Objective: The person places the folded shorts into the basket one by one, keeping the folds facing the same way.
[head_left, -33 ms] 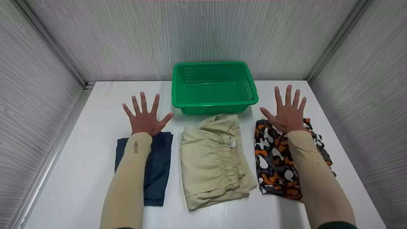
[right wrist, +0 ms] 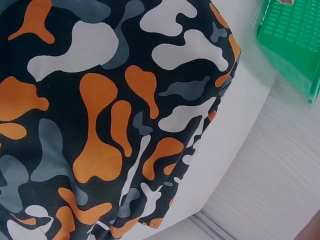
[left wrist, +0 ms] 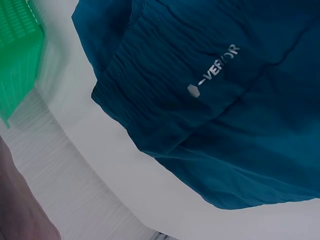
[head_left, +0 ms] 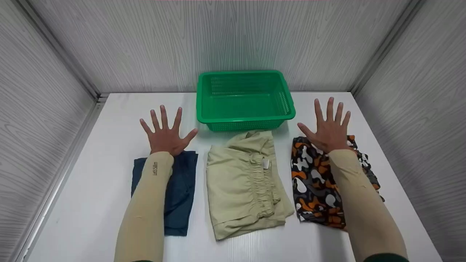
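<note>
Bright, even light in the head view, soft shadow on the bench (head_left: 91,203) at the foot of the green basket (head_left: 247,119), side wall (head_left: 418,120) right of it greyer, wrist views dimmer, slightly soft detail.

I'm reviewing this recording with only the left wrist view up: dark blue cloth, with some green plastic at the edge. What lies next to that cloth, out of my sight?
Observer: The head view shows a beige garment lying on the person's right of the blue cloth, with a gap between them.
Operator: Good. And is the right hand holding anything?
Observer: No, the head view shows its fingers spread wide and gripping nothing.
</note>
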### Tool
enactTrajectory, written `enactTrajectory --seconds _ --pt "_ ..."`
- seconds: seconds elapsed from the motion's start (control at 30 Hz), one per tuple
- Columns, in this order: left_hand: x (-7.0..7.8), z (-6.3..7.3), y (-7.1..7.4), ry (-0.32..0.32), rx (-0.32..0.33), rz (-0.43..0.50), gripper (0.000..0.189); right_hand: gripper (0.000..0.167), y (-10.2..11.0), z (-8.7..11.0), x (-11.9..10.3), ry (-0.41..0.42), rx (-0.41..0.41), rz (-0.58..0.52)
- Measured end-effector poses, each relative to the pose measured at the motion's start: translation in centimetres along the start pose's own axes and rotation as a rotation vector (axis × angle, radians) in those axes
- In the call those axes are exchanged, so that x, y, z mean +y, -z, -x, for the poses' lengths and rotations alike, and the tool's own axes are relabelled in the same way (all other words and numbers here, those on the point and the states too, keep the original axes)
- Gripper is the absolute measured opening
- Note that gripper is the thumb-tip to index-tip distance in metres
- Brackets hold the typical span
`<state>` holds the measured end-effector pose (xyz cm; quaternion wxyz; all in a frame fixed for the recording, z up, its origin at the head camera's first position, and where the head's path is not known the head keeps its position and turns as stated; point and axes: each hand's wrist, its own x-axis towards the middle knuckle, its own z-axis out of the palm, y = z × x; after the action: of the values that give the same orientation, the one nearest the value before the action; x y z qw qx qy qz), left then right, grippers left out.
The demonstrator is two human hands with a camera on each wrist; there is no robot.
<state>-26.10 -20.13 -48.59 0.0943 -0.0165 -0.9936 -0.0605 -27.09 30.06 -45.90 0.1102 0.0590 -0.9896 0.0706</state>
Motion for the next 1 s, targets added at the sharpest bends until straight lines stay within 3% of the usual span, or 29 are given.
enactTrajectory --seconds 0.3,0.53,0.67,0.83,1.0 --pt "0.7 0.4 0.5 -0.035 0.001 0.023 0.091 0.097 0.2 0.3 0.8 -0.035 -0.042 -0.075" --pt "2.3 3.0 0.4 -0.028 -0.104 0.138 0.085 0.097 -1.2 1.7 0.4 -0.033 -0.126 -0.224" --pt "4.8 6.1 -0.3 -0.028 -0.174 0.265 0.082 0.094 -2.9 3.2 -1.6 -0.04 -0.194 -0.411" --pt "9.5 10.7 -1.7 -0.126 -0.189 0.364 0.075 0.092 -5.1 4.7 -5.4 -0.006 -0.256 -0.625" --pt "13.9 13.8 -3.5 -0.225 -0.242 0.383 0.072 0.087 -6.6 5.3 -9.0 0.108 -0.217 -0.652"
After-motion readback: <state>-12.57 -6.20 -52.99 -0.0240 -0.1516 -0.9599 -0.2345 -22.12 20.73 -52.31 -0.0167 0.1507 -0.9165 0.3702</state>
